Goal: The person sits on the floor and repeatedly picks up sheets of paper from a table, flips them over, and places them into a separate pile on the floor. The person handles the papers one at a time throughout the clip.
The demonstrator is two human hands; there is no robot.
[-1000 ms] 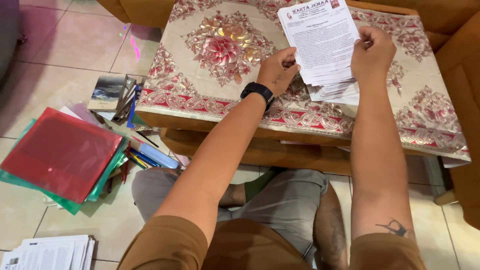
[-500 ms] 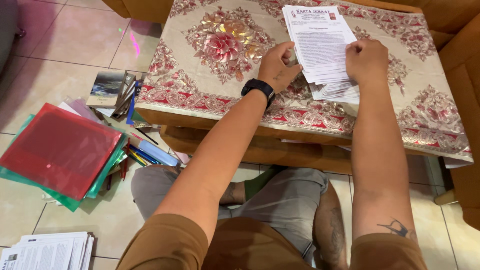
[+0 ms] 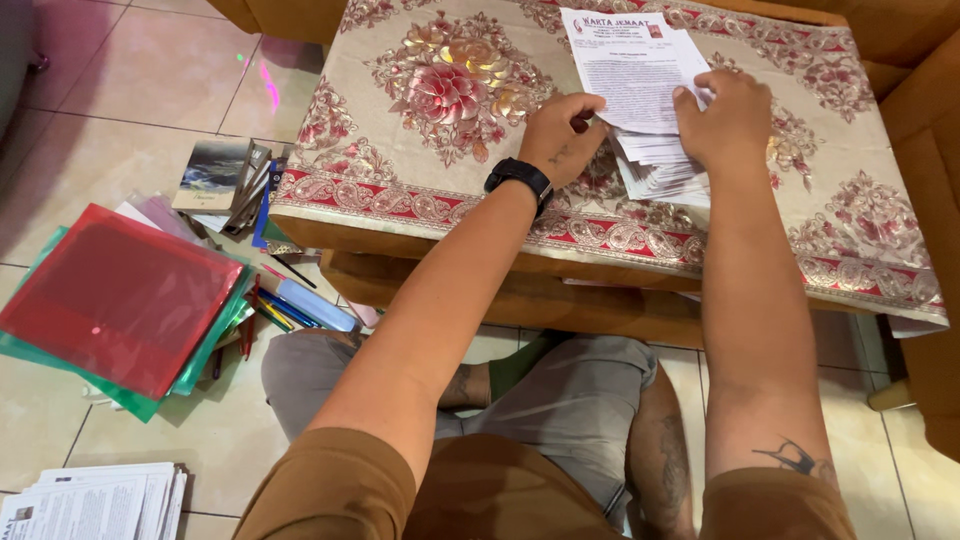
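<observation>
Floor: pale beige-pink glazed tiles with dark grout lines, carrying soft glare and small pink-green light flecks near the top left. Low wooden table stands on it, draped in a cream cloth with red and gold floral medallions and a paisley border. Orange-brown upholstered seating sits close behind and right of the table.

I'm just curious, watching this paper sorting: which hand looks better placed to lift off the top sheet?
Probably the right hand: its fingers curl over the right edge of the top sheet of the white printed paper stack, which looks partly raised. The left hand pins the stack's lower left corner against the patterned tablecloth.
</observation>
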